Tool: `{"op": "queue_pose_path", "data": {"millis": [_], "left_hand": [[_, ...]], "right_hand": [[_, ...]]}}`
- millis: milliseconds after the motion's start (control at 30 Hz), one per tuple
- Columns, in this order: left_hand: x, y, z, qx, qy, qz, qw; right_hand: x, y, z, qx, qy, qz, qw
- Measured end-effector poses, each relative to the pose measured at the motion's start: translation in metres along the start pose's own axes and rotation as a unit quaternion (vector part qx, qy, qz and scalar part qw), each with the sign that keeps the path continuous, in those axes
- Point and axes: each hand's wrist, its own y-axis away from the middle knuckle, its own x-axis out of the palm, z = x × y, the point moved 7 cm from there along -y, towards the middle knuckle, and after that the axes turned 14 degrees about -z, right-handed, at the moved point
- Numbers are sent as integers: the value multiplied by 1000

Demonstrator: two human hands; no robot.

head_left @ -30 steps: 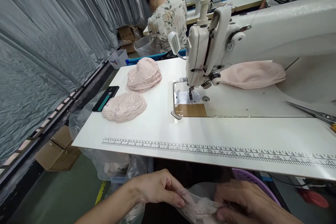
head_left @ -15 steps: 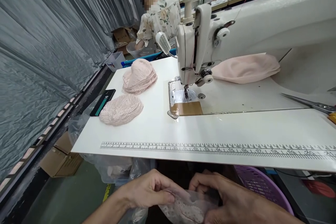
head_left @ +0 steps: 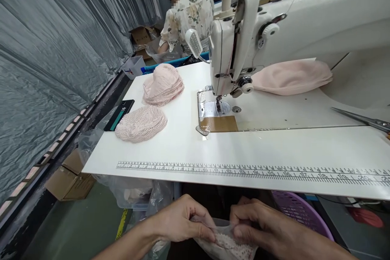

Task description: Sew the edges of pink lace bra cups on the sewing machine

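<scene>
A pale pink lace piece with sheer mesh (head_left: 233, 247) lies between the two hands, just below the front edge of the white table (head_left: 179, 146), its lower part cut off by the bottom of the view. The lace strip runs crosswise from one hand toward the other, dipping toward the lower right, and neither hand is nearer, since both touch it. The left hand (head_left: 192, 222) comes in from the lower left, back upward, pinching the near end between thumb and forefinger. The right hand (head_left: 256, 222) reaches in from the lower right with fingers curled and thumb laid against the upper edge, gripping the fabric; some of its fingertips are hidden. From the gap between them, the presser foot (head_left: 218, 105) of the sewing machine (head_left: 224, 55) lies almost straight ahead, well apart, across the printed ruler (head_left: 228, 170). Two stacks of lace cups, a rear one (head_left: 163, 85) and a front one (head_left: 141, 124), sit off to the left, and a purple basket (head_left: 301, 213) stands beyond the right forearm.
</scene>
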Motion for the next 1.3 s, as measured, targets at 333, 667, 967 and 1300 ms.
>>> {"op": "queue_pose_path", "data": {"millis": [333, 667, 967, 1300], "left_hand": [[-6, -5, 6, 1, -19, -75, 997], [-8, -6, 10, -2, -1, -86, 996], [-3, -8, 13, -3, -17, -67, 998], [5, -2, 9, 16, -48, 18, 999]], "right_hand": [[3, -10, -8, -20, -70, -58, 996], [4, -13, -7, -3, -108, -54, 993], [0, -1, -10, -3, -22, -41, 999], [7, -11, -10, -3, 34, -5, 999]]}}
